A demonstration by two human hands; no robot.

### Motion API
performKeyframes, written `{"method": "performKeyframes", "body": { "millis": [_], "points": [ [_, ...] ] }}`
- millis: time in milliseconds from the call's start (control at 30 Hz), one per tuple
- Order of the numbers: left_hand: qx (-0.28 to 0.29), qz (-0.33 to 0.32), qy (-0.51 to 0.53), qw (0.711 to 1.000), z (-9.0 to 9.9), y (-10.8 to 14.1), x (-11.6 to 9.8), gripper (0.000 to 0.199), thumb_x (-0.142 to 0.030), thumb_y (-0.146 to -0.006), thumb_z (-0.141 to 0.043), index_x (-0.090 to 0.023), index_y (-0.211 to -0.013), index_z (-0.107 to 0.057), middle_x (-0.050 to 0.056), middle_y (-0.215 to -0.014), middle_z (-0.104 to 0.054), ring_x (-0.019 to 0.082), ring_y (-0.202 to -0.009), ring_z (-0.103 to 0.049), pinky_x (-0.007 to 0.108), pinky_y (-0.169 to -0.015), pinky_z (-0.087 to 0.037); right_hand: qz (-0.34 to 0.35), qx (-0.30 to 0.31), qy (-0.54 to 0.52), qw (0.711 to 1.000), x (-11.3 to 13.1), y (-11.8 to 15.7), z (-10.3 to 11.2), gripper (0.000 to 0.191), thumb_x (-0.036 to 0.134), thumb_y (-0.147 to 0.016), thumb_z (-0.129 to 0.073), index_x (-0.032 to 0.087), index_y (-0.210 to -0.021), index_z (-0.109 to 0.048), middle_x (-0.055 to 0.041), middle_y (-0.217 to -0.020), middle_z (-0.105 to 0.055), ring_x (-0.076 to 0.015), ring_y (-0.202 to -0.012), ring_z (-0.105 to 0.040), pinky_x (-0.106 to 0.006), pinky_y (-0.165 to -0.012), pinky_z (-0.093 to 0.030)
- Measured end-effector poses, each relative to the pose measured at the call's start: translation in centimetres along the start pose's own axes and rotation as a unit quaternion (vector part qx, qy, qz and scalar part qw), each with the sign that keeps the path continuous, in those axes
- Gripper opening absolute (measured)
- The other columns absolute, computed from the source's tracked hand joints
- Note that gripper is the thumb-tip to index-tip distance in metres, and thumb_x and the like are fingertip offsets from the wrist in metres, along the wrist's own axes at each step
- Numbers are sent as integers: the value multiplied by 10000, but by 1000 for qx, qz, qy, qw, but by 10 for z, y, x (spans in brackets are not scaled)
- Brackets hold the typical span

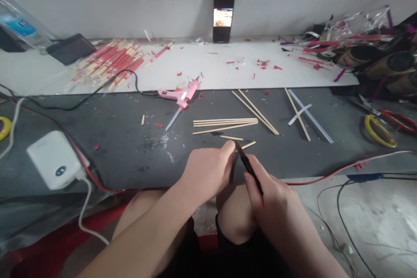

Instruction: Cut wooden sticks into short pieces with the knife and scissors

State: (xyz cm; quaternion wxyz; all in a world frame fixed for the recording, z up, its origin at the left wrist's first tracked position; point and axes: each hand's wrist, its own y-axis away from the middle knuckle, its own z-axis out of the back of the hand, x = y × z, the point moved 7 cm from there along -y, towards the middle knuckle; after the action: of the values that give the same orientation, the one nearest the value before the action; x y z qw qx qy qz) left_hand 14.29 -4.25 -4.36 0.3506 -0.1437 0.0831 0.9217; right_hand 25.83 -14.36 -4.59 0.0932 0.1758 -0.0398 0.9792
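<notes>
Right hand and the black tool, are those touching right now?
Touching. The head view shows the right hand wrapped around the black tool, its thumb and fingers closed on the handle.

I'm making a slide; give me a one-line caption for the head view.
Right hand holds a dark tool beside the left hand, near thin pale sticks.

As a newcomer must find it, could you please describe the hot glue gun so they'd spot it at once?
Find where the white board meets the dark grey tabletop, then look left of the bare wooden sticks. The hot glue gun lies at that edge, a clear glue stick poking from its rear. Its pink body sets it apart from those pale sticks.
</notes>
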Motion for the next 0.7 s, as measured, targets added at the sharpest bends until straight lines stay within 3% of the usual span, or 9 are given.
{"method": "performKeyframes", "body": {
  "millis": [433,700],
  "points": [
    [7,2,7,1000,1,-1,0,130,-296,-1029,-436,-246,-936,-511,-43,-602,-622,165,-479,-570,299,-475,-134,-4,10,-11,1000,-2,-1,-2,428,276,-1045,-451,204,-1455,-548,-81,-1072,-799,-244,-747,-769,-325,-591,-545],
    [-3,0,-12,1000,-4,1,1,164,-319,-1049,-406,-238,-951,-510,-30,-588,-619,179,-470,-582,302,-474,-131,-3,0,33,999,3,1,-3,419,279,-1049,-461,210,-1454,-540,-62,-976,-794,-245,-683,-754,-318,-542,-480]
  ]
}}
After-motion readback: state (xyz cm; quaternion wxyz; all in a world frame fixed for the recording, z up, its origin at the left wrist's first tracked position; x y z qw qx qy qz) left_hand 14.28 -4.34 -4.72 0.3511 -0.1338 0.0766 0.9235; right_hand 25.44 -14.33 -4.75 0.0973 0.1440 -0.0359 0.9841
